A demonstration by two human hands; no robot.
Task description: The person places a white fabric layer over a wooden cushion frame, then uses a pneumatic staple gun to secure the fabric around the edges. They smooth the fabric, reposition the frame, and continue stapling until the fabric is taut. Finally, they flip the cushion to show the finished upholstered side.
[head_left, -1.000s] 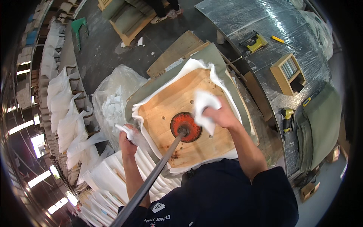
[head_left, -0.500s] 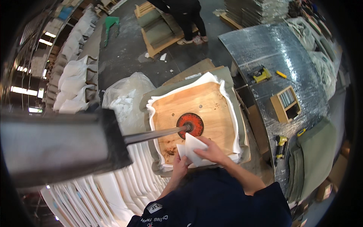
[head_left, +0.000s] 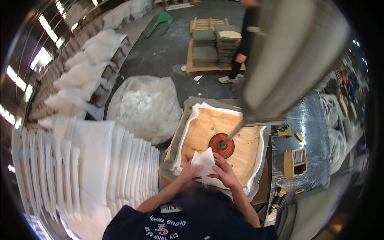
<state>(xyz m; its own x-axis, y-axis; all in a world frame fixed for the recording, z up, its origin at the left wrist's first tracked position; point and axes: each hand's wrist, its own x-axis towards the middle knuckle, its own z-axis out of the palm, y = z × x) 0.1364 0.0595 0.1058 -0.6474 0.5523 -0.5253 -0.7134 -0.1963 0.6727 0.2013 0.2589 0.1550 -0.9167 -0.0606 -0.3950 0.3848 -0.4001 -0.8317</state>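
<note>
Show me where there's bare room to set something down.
Right of the red disc, the panel is mostly bare; the shiny table has room between wooden box and plastic bags. Crowded: the panel's near edge, with left hand, right hand and white material, and beside nail gun and green pads.

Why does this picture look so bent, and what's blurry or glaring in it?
Head view: fisheye lens, so straight edges bow and corners go black; head view: the large grey-green column at upper right is blurred; head view: glare whitens the shiny silvery tabletop, and the bright white strips at left look washed out.
</note>
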